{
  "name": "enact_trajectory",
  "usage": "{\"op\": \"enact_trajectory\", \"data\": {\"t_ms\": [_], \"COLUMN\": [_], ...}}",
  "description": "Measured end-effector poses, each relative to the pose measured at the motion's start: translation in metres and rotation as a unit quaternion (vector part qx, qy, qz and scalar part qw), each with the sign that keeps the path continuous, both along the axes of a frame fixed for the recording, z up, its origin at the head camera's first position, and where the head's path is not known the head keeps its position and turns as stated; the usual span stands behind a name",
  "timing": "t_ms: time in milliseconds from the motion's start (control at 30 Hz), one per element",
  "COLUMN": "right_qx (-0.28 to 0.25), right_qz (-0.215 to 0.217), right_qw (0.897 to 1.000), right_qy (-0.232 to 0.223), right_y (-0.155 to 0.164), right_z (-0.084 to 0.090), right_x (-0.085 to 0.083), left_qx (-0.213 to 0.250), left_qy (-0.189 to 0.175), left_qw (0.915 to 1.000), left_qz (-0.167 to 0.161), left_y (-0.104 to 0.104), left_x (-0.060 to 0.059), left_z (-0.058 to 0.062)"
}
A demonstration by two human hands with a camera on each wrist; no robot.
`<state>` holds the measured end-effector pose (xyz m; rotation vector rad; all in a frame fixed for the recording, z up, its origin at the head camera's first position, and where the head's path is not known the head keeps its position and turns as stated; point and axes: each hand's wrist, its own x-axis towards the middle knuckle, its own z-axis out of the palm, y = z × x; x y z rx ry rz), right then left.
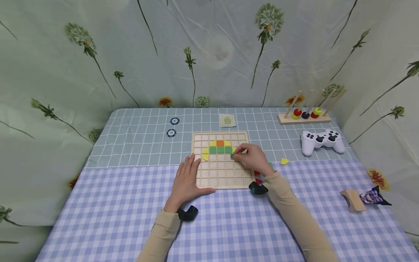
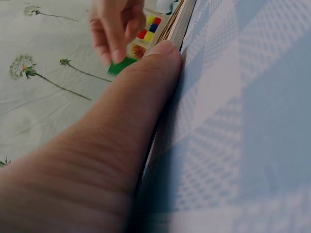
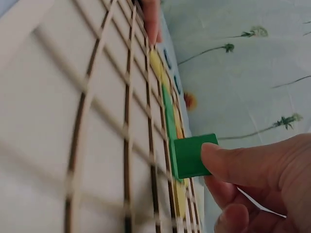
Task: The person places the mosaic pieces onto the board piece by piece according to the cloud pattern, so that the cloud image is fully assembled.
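Note:
A wooden grid board (image 1: 226, 175) lies on the table before me. My left hand (image 1: 187, 178) rests along its left edge, fingers spread and thumb at the near edge. Between thumb and fingers, my right hand (image 1: 253, 158) pinches a green square tile (image 3: 190, 155), held over the right side of the board. Set in the upper grid cells are an orange tile (image 1: 220, 143), a row of green tiles (image 1: 220, 150) and several yellow rounded pieces (image 1: 205, 157). Red pieces (image 1: 257, 177) lie beside the board's right edge, partly hidden by my right arm.
Behind the board is a pattern card (image 1: 227, 120). To its left lie two round chips (image 1: 175, 120). On the right are a loose yellow piece (image 1: 284, 161), a white game controller (image 1: 322, 141), a peg stand with beads (image 1: 304, 119), a wooden arch block (image 1: 353, 200) and a small purple patterned item (image 1: 373, 197).

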<state>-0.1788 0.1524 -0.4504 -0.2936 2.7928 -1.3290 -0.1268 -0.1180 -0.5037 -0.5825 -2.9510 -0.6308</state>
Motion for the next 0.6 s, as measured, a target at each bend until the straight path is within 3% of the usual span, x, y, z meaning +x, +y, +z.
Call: {"op": "enact_trajectory", "data": {"t_ms": [233,600], "right_qx": [-0.009,0.018], "right_qz": [0.034,0.034], "right_qw": [0.999,0.999], "right_qy": [0.003,-0.011], "right_y": [-0.029,-0.058], "right_z": [-0.001,-0.007], "right_x": [-0.011,-0.018], "left_qx": [-0.004,0.008], "left_qy": [0.001,0.028], "left_qw": [1.0000,0.9996], "left_qz": [0.002,-0.007], "left_y": [0.000,0.000], "left_x": [0.000,-0.001], "left_z": [-0.001,-0.004]}}
